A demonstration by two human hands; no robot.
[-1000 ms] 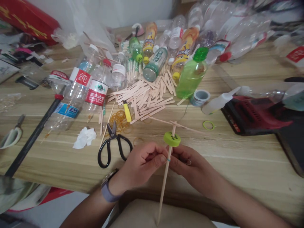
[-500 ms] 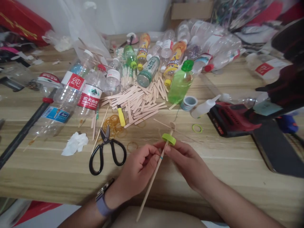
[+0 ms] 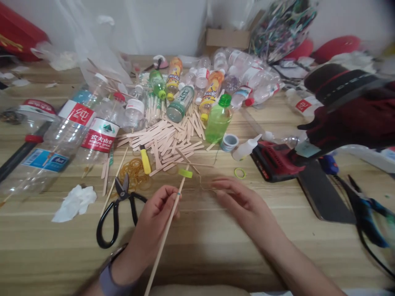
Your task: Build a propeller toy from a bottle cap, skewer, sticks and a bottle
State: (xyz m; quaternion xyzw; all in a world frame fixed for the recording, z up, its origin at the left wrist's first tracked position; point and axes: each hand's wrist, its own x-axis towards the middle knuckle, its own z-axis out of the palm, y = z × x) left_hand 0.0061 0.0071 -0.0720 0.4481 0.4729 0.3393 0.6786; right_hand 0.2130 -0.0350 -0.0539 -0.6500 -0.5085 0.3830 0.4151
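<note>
My left hand (image 3: 162,209) pinches a long thin wooden stick (image 3: 163,244) that slants up from the table's near edge. A blue band circles the stick just above my fingers. Near its top sits a yellow-green bottle cap (image 3: 185,173), with thin sticks (image 3: 197,165) crossing beyond it. My right hand (image 3: 247,205) is apart from the stick, to its right, slightly blurred. A fine thread (image 3: 202,187) runs to its thumb and fingertips, which seem to pinch it. Black-handled scissors (image 3: 115,213) lie left of my left hand, partly covered by it.
Flat wooden craft sticks (image 3: 166,142) are heaped mid-table before several plastic bottles. A green bottle (image 3: 218,121), a thread spool (image 3: 229,142) and a white glue bottle (image 3: 246,149) stand beyond my right hand. A red and black power tool (image 3: 274,162), a phone (image 3: 327,199) and pliers (image 3: 367,218) are rightward.
My right hand has let go of the stick and moved right, drawing the thread out. My left hand still holds the stick. The view has shifted to the right.
</note>
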